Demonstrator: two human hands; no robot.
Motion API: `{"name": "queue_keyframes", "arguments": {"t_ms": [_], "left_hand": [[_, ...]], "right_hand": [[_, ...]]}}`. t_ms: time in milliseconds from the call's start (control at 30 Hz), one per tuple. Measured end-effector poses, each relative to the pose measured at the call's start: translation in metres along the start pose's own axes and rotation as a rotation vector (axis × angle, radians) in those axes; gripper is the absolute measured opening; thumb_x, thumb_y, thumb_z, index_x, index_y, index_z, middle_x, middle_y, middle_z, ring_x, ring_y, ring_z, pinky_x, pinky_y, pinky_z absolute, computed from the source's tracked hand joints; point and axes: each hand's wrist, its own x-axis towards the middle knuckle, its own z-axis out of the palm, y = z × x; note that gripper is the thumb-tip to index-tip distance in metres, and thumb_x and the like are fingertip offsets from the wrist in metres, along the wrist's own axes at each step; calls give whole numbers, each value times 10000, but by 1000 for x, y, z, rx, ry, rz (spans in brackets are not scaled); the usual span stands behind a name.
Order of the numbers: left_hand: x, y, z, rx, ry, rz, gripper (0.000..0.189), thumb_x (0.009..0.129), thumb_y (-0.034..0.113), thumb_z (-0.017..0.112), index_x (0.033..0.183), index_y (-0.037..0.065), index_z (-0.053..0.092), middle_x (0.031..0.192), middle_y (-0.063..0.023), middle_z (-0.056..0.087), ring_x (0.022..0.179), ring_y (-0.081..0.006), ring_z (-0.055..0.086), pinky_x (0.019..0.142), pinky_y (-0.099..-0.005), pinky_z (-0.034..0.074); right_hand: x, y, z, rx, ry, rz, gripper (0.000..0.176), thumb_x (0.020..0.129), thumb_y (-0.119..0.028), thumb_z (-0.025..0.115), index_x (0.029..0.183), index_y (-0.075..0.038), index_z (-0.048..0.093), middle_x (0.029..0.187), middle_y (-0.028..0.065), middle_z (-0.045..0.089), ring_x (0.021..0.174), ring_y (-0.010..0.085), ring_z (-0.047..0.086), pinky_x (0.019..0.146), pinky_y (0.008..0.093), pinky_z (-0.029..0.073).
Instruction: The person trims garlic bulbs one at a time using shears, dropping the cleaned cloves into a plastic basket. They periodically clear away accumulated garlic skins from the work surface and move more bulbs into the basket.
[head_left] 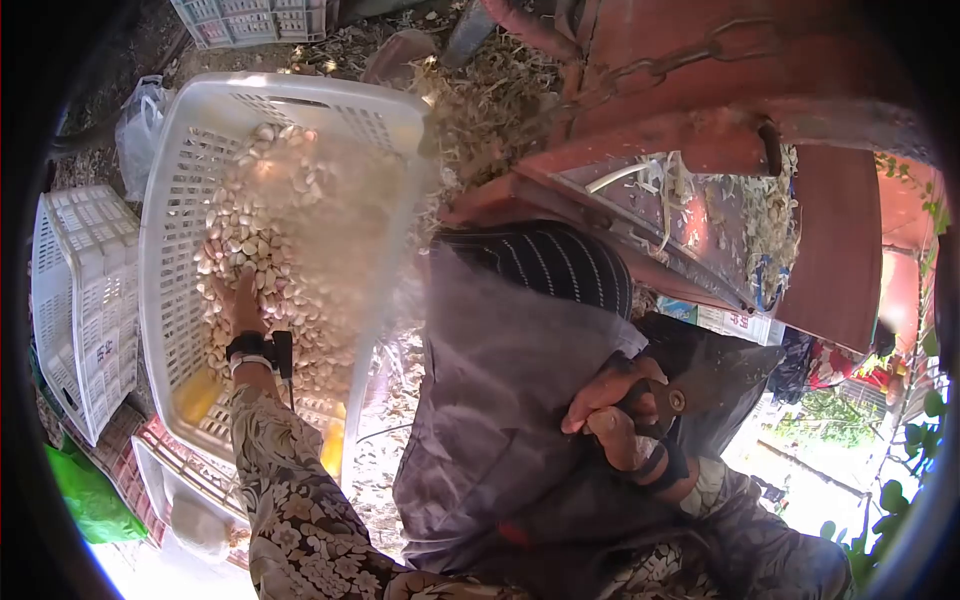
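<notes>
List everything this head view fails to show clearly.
1. Head view: the left hand has its fingers buried in the pale pieces in the white crate, so its grasp is unreadable.
2. Head view: the dark-handled tool has its working end hidden by the right hand and the grey apron.
3. Head view: the pieces at the crate's far end are washed out by glare.
4. Head view: the red machine is cut off by the lens edge.
</notes>
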Motion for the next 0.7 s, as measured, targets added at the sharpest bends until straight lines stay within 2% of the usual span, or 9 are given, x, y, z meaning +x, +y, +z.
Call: {"name": "queue_keyframes", "arguments": {"t_ms": [33,100,167,200,233,367,433,600,700], "left_hand": [[-11,35,5,167,36,-42,824,789,174,683,1489,267,257,1504,-298,126,1392,-428,204,1054,-487,309],[-65,134,40,765,254,313,769,789,103,631,1469,267,312,1487,-329,103,1373,-488,197,1050,-500,327],[-104,196,69,655,-21,400,554,803,37,560,1328,205,507,1469,-238,250,1237,-382,454,940,-453,454],[-111,197,88,542,-202,250,501,746,-36,574,1209,153,610,1425,-149,395,1206,-298,477,1006,-412,399],[-116,173,102,657,-226,544,479,756,-23,581,1200,154,609,1365,-140,449,1091,-283,566,908,-393,474],[-119,134,131,363,-388,196,229,823,96,567,1043,71,625,1070,-154,601,919,-284,612,760,-392,487],[-105,104,128,730,-367,546,229,908,151,512,1074,25,609,919,-104,649,823,-229,607,720,-349,491],[-95,72,83,255,-354,276,103,882,86,560,925,29,635,881,-35,647,791,-141,590,712,-296,474],[-128,117,52,-173,-331,63,44,879,72,598,903,72,636,912,-8,652,832,-121,596,766,-273,468]], "right_hand": [[-1,-3,-1,3,-30,28,231,868,-201,610,807,20,585,694,142,640,622,222,650,575,299,530],[6,-18,-2,-91,-73,59,215,851,-188,647,827,21,603,732,160,654,647,249,663,599,310,542],[10,-17,-7,-222,-172,122,166,796,-220,697,762,-73,627,702,62,651,624,206,629,567,313,490],[11,-16,-7,-252,-187,121,160,785,-240,705,755,-97,638,695,36,649,617,197,622,557,313,477],[11,-15,-8,-282,-202,120,155,774,-260,714,749,-121,648,687,10,648,609,188,614,547,313,464],[5,-4,-6,-192,-145,22,222,795,-346,692,801,-125,671,681,5,635,595,186,617,533,296,458],[6,-3,-6,-87,-153,37,243,801,-362,697,805,-121,672,675,5,626,582,169,615,516,285,450],[15,-4,-12,88,-300,117,287,805,-350,721,809,-69,658,653,6,610,530,115,596,447,257,427],[17,-1,-9,-9,-294,18,307,808,-346,719,819,-47,652,634,6,604,496,97,582,420,238,423]]}}
